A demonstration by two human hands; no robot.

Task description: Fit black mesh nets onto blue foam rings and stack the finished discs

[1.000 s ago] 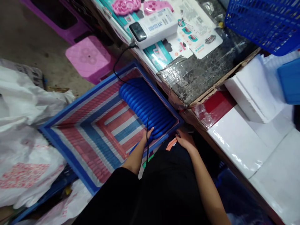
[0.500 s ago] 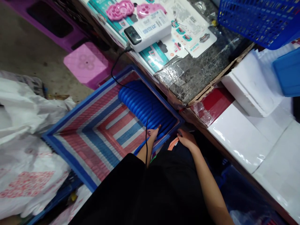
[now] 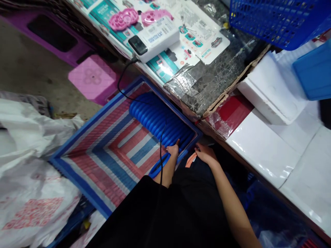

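My left hand (image 3: 173, 148) is inside the blue-rimmed crate (image 3: 77, 182), at the near end of a row of shiny blue rounded pieces (image 3: 160, 119), packed like a coil. A blue loop (image 3: 156, 168) shows beside my left wrist and runs up to the fingers, which seem closed on it; part of it is hidden by the arm. My right hand (image 3: 205, 153) is just outside the crate, against dark cloth, its bent fingers at the top of an orange cloth strip (image 3: 190, 159). The crate's inside is lined with red, white and blue striped sheeting.
A pink stool (image 3: 93, 77) stands beyond the crate, and white plastic bags (image 3: 33, 179) lie left. A white power bank (image 3: 155, 39) rests on the table, its black cable (image 3: 120, 81) hanging over the crate. White boxes (image 3: 269, 151) and a blue basket (image 3: 279, 24) are at right.
My left hand has shifted slightly right along the near end of the row. The blue strip beside the wrist now shows as an open loop. My right hand stays put; the view has tilted slightly.
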